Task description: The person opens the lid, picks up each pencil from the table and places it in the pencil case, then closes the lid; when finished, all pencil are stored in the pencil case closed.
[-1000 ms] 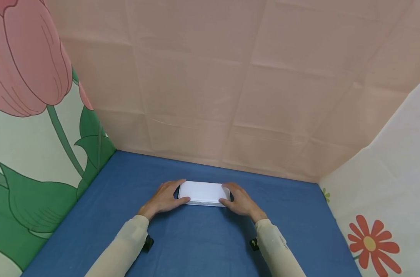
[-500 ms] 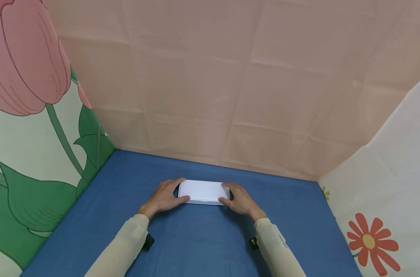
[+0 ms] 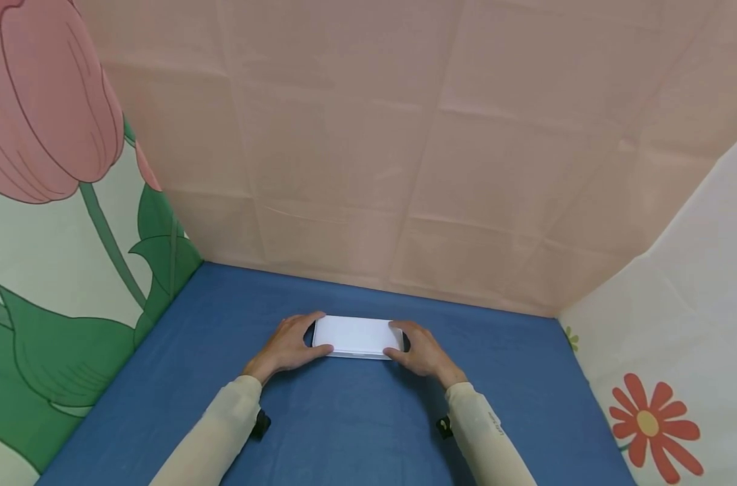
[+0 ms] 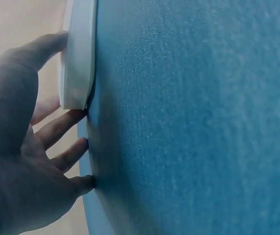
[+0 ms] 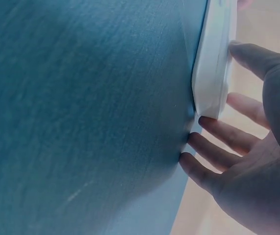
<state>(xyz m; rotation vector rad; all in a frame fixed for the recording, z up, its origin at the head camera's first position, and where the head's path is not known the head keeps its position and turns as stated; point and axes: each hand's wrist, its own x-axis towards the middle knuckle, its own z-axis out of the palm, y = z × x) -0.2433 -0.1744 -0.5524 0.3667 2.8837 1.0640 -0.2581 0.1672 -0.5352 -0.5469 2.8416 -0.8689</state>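
Note:
A flat white rectangular box (image 3: pixel 358 335) lies lengthwise across the blue cloth between the two hands. The left hand (image 3: pixel 288 345) holds its left end, thumb at the near long side and index finger at the far corner. At the opposite end the right hand (image 3: pixel 426 351) grips in the same mirrored way. In the left wrist view the white box (image 4: pixel 78 63) shows its end face, with the lower fingers spread below it and fingertips at the cloth. The right wrist view has the box (image 5: pixel 212 68) with the thumb on its upper edge and other fingertips by the cloth.
Blue cloth (image 3: pixel 356 425) covers the table. A beige creased sheet (image 3: pixel 374 148) rises behind it. Left stands a panel with a large pink tulip (image 3: pixel 59 101); right is a white sheet with a red flower (image 3: pixel 648 426). Small black devices (image 3: pixel 260 426) sit under the sleeves.
Both hands and the white box keep their places on the cloth. Only a very slight shift of the whole head view shows.

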